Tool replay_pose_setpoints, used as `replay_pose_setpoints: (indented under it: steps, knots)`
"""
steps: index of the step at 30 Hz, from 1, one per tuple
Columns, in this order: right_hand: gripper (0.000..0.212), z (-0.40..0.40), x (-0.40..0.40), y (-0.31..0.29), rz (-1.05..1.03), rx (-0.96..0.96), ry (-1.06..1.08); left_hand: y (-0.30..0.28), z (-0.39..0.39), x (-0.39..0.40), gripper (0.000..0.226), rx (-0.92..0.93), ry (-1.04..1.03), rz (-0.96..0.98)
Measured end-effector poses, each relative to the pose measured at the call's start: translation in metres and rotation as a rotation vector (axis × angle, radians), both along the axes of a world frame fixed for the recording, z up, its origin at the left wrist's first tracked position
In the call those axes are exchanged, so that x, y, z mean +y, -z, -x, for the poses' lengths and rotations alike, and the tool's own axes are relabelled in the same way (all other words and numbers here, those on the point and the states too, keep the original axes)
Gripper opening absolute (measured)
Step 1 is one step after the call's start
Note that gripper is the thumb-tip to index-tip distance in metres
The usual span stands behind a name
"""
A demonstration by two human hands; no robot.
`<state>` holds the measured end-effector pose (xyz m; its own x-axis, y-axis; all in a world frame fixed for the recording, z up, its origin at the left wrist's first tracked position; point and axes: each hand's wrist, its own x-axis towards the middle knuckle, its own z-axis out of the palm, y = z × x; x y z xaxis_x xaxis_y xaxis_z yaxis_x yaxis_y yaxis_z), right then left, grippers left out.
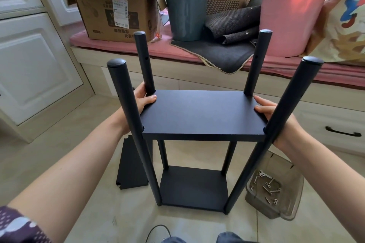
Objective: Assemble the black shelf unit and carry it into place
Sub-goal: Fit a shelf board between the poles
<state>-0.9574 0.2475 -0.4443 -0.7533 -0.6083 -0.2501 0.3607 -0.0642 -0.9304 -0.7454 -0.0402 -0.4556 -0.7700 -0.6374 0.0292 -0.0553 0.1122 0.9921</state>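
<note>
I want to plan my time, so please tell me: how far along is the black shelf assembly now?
Done: the four poles stand with a lower board and a middle board fitted between them. In hand: the left hand and right hand grip the middle board's ends. Left: one loose board lies on the floor, the pole tops are bare, and screws wait in the clear tray. Carrying probably comes after that.

The floor (83, 163) is covered with large beige tiles. On the left stands a white cabinet (29, 61) with panel doors. Along the back runs a low wooden bench (197, 79) with drawers, and a pink cushion (122, 47) lies on top of it. On the cushion stand an open cardboard box (106, 6), a grey bucket (185, 10), a dark mat (215, 53) and a pink plastic tub (292, 17). Soft daylight fills the room.
</note>
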Motion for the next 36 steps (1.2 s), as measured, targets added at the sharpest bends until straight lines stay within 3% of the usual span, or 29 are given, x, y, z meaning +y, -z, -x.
replay_pose_setpoints:
  steps: [21,36]
  knots:
    - [0.047,0.0,0.002,0.03,-0.067,0.007,0.01,0.046,-0.01,0.025,0.047,0.049,-0.096,-0.342]
    - [0.044,0.001,0.001,0.035,-0.073,0.014,0.003,0.059,-0.012,0.016,0.04,0.071,-0.061,-0.341]
